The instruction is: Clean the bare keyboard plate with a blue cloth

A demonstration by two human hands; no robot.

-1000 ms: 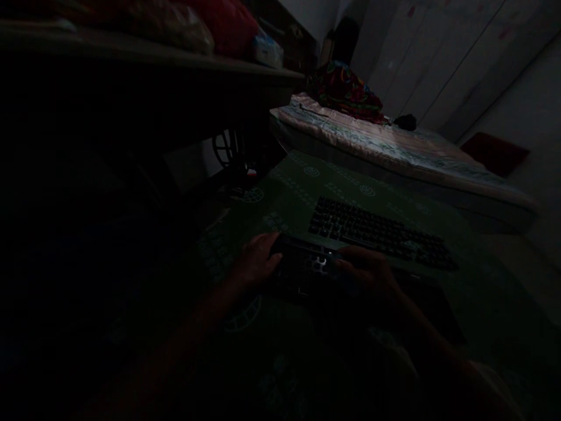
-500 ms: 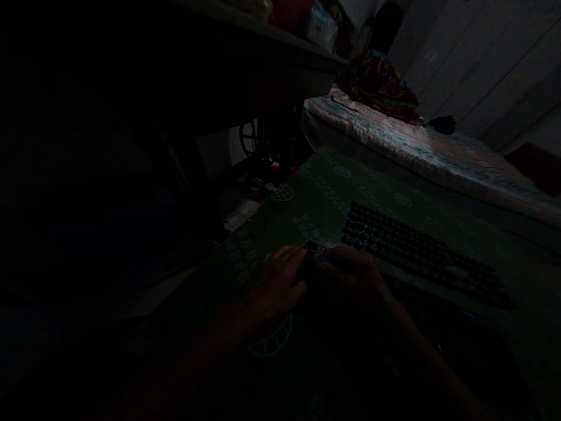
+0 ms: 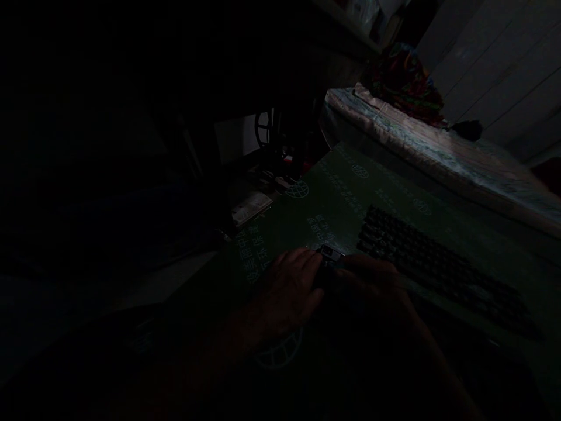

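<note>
The picture is very dark. Low over the green board [image 3: 319,204], a small dark object with a pale, shiny rectangular part [image 3: 331,253] sits between my two hands. My left hand [image 3: 291,283] has its fingers curled against the object's left side, thumb below. My right hand [image 3: 374,278] is closed at its right side; shadow hides what its fingers grip. A black keyboard [image 3: 438,263] with rows of keys lies on the board, beyond and right of my right hand.
A dark table [image 3: 272,76] with a spoked wheel [image 3: 263,128] beneath stands at the upper left. Behind the board is a bed [image 3: 421,131] with a bundle of patterned red cloth [image 3: 407,85]. A plank wall [image 3: 495,70] rises behind it.
The view has shifted, so the scene sits further right. More of the small object's shiny part shows between my hands. Both hands keep about the same grip.
</note>
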